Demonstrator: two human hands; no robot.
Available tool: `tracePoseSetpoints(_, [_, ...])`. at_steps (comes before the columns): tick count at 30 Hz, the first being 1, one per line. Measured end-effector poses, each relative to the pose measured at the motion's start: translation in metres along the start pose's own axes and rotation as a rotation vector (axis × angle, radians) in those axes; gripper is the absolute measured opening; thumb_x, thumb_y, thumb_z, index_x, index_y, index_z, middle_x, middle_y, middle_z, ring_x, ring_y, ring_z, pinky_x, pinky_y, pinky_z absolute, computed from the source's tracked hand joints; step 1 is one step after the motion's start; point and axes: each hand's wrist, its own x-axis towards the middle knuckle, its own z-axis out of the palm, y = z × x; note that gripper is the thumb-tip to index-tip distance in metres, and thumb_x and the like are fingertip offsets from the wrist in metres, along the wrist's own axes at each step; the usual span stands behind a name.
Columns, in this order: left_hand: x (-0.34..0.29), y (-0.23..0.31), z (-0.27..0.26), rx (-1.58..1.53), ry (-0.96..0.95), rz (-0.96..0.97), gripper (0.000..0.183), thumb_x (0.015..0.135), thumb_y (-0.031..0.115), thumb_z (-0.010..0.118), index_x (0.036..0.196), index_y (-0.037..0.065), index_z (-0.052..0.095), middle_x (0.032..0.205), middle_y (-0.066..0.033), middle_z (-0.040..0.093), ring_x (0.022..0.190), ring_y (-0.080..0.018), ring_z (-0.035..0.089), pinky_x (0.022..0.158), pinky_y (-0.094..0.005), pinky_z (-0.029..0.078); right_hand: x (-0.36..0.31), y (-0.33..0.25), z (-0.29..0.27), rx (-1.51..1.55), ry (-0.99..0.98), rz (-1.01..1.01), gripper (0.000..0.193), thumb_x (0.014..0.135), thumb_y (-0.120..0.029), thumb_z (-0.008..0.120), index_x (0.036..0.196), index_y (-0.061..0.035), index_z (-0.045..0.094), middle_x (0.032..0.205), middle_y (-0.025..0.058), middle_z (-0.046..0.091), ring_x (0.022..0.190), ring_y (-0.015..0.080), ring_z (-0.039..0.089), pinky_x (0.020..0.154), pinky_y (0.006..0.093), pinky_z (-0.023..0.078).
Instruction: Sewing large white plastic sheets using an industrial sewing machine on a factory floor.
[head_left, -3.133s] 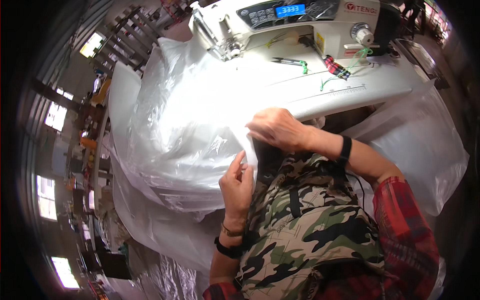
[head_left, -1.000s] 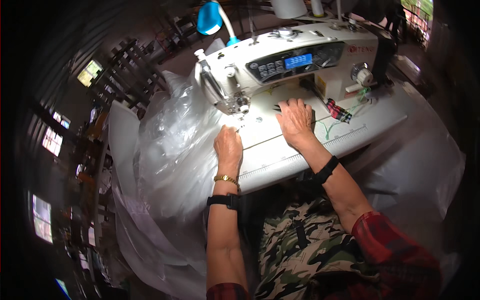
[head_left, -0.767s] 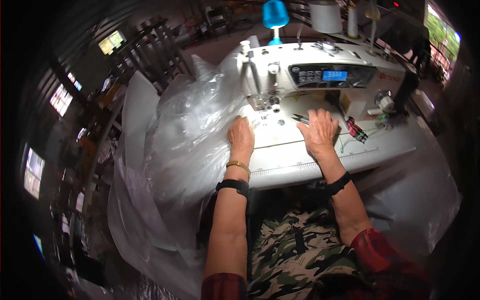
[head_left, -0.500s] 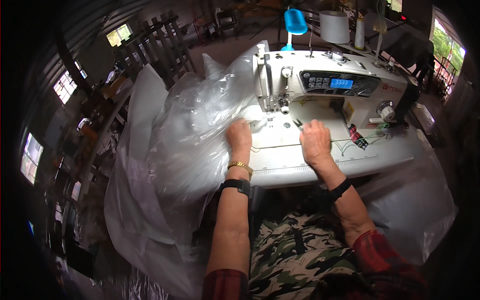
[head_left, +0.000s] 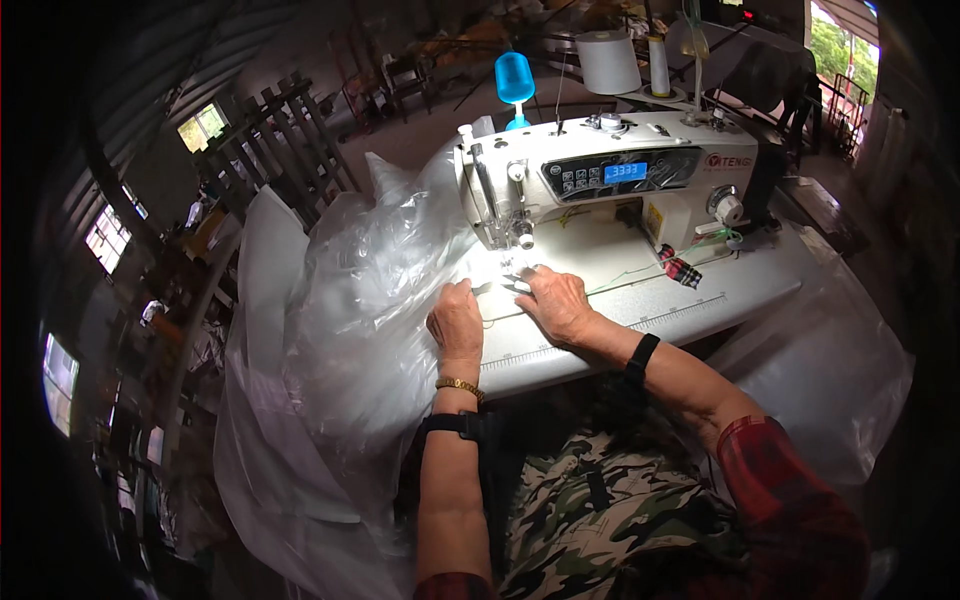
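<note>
Thin clear plastic sheeting [head_left: 350,300], heaped left of the sewing machine [head_left: 590,185]: light, limp, slippery; pinned flat near the needle by left hand [head_left: 455,322] and right hand [head_left: 553,300], fingers outstretched, gripping nothing.

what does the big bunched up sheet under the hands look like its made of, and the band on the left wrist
The bunched sheet looks like thin clear plastic film: see-through, glossy, with sharp shiny creases. The slim band near the left hand looks like gold-coloured metal links, though they are too small to be sure. The wider black strap below it looks matte, perhaps fabric or rubber.
</note>
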Motion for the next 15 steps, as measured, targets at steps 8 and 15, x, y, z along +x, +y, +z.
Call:
tracePoseSetpoints(8, [-0.001, 0.004, -0.001, 0.052, 0.036, 0.039, 0.014, 0.08, 0.002, 0.063, 0.092, 0.002, 0.07, 0.086, -0.015, 0.064, 0.075, -0.0356, 0.064, 0.065, -0.0421, 0.05, 0.011, -0.005, 0.009, -0.095, -0.004, -0.058, 0.028, 0.087, -0.027, 0.065, 0.097, 0.0003, 0.065, 0.086, 0.0203, 0.066, 0.076, 0.0342, 0.068, 0.067, 0.0425, 0.054])
tracePoseSetpoints(15, [-0.002, 0.005, -0.002, 0.021, 0.071, 0.07, 0.014, 0.08, 0.001, 0.062, 0.091, 0.003, 0.07, 0.084, -0.0143, 0.063, 0.072, -0.0346, 0.063, 0.062, -0.0418, 0.05, 0.013, -0.009, 0.012, -0.073, -0.021, -0.083, 0.026, 0.086, -0.026, 0.066, 0.092, -0.0007, 0.065, 0.082, 0.0204, 0.067, 0.076, 0.035, 0.067, 0.068, 0.043, 0.054])
